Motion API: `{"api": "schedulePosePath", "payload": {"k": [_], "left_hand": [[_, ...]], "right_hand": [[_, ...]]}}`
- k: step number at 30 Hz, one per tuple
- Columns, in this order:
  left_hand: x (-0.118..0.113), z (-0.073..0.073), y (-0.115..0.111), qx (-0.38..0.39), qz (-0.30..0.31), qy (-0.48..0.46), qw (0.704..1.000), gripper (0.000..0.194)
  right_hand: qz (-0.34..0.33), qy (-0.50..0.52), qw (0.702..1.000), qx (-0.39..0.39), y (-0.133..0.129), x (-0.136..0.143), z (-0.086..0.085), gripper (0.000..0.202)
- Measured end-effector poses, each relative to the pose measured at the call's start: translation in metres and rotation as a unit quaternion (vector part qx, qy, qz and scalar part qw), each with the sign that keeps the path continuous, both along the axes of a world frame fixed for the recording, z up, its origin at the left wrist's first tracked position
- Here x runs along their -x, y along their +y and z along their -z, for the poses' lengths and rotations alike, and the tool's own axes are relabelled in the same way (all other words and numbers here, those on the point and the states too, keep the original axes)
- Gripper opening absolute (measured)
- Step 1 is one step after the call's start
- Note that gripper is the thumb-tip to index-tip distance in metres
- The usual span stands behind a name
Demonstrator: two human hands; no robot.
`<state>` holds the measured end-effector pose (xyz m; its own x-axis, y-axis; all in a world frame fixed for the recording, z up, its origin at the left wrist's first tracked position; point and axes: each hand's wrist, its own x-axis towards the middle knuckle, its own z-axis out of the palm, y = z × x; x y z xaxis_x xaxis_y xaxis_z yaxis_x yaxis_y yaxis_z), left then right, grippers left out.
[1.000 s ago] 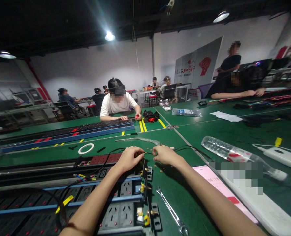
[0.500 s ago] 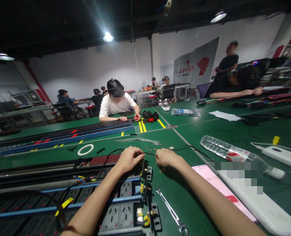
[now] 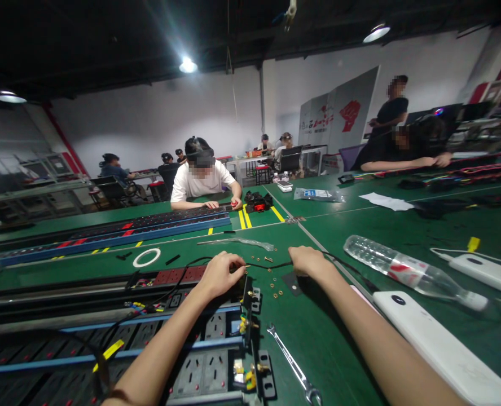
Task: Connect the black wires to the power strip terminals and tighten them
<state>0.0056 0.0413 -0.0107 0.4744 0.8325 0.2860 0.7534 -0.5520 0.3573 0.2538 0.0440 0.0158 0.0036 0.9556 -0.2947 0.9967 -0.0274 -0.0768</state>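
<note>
Where the socket strips (image 3: 143,335) lie, lower left: dark bars side by side, ends toward mid-table; left forearm crosses over them, I get only parts.
Tape ring (image 3: 146,257): white, flat on the green table (image 3: 335,361), beyond the strips.
Co-worker (image 3: 203,179): white shirt, far side of table, one hand at a small red piece (image 3: 235,204); not one of the hands I follow.
Left hand (image 3: 223,276): over the strip ends, fingers curled, thumb and fingertips nearly together; I read a pinch on the brass-coloured piece.
Brass-coloured piece (image 3: 247,266): tiny, poking out rightward from the left fingertips, just above the strip ends; too small for me to name.
Brass nuts (image 3: 275,286): loose scatter on the table between both hands, some near a brass screw (image 3: 268,259).
Black cable (image 3: 278,265): runs across, passes at the right hand; touching or just behind, can't tell.
Wrench (image 3: 293,363): flat, slanted, nearer me than the nuts.
Right hand (image 3: 307,260): fingers curled under, tips hidden; gap or grip, I can't tell. Dark flat piece (image 3: 291,285) just beside it, holding unclear.
Bottle (image 3: 415,273): clear, on its side, right of the right hand.
White device (image 3: 440,349): flat, far right, beside the forearm.
</note>
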Motion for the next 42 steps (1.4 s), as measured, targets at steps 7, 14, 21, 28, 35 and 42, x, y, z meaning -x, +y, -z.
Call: {"api": "schedulePosePath", "payload": {"k": [7, 14, 21, 28, 35, 42], "left_hand": [[0.001, 0.0, 0.0, 0.014, -0.002, -0.013, 1.0, 0.014], [0.002, 0.0, 0.002, 0.011, 0.006, -0.011, 1.0, 0.017], [0.003, 0.0, 0.002, 0.01, 0.012, 0.006, 1.0, 0.021], [0.003, -0.001, 0.002, 0.014, 0.012, 0.004, 1.0, 0.022], [0.003, -0.001, 0.0, 0.018, 0.001, -0.03, 0.999, 0.018], [0.006, 0.005, 0.002, 0.031, 0.033, -0.072, 0.996, 0.041]], "right_hand": [[0.001, 0.018, 1.0, -0.018, 0.004, -0.007, 0.007, 0.038], [-0.008, 0.395, 0.916, -0.073, 0.029, 0.007, 0.038, 0.027], [0.033, 0.573, 0.818, -0.03, 0.029, 0.054, 0.067, 0.025], [0.062, 0.652, 0.755, 0.029, 0.024, 0.061, 0.071, 0.031], [0.041, 0.666, 0.744, 0.035, 0.019, 0.07, 0.072, 0.03], [0.014, 0.66, 0.751, -0.002, 0.02, 0.071, 0.076, 0.032]]}}
